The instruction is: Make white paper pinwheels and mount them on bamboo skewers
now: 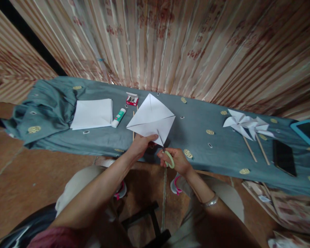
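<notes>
A white square sheet of paper (151,112) with crossing diagonal creases is held up over the bench, one corner toward me. My left hand (142,144) pinches its lower edge, thumb on top, the other fingers hidden beneath. My right hand (177,160) grips the pale green handles of a pair of scissors (169,160). Their blades lie at the near corner of the paper, along the crease; whether the blades are apart I cannot tell. Under the paper, thin wooden sticks (133,119) partly show.
On the blue-green cloth (193,137) lie a paper stack (91,113), a glue stick (119,117) and a small open red box (132,100) to the left. Rightward are two paper pinwheels (239,123) on sticks, a black phone (284,157) and a blue-framed device (307,132). A pleated curtain (155,44) hangs behind.
</notes>
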Demonstrator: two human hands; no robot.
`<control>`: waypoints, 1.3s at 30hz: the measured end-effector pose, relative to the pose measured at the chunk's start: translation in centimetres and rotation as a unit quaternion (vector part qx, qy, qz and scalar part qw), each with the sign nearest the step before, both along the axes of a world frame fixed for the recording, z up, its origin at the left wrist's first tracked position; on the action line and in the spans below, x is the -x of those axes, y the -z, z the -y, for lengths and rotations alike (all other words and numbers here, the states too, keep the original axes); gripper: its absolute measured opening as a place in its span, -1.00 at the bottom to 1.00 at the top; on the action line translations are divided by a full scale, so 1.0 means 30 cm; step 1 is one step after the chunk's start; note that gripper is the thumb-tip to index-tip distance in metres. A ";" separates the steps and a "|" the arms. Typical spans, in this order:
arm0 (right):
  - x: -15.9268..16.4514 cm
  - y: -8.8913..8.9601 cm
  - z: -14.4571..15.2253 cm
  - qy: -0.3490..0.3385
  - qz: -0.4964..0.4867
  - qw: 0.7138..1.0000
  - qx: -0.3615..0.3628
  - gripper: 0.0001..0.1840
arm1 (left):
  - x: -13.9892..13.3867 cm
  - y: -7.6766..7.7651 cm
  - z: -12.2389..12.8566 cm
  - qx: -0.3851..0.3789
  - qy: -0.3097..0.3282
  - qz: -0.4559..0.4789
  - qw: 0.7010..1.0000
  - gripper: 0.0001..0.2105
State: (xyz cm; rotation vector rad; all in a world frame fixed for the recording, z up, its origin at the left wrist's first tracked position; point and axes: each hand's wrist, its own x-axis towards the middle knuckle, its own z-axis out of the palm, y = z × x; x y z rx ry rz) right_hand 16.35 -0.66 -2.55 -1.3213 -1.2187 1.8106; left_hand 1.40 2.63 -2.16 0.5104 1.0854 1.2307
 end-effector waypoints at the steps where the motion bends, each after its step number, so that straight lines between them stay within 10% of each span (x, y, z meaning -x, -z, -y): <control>1: 0.000 0.000 0.000 -0.001 0.000 1.000 -0.005 -0.52 | 0.000 -0.003 0.001 -0.001 0.001 -0.001 1.000 -0.72; 14: -0.003 0.037 0.007 -0.011 0.005 0.999 -0.032 -0.57 | 0.023 -0.081 -0.037 0.058 -0.073 0.193 0.977 -0.74; 39: 0.022 0.025 0.002 0.015 0.005 0.999 -0.034 -0.56 | 0.020 -0.098 -0.041 0.052 -0.112 0.240 0.963 -0.67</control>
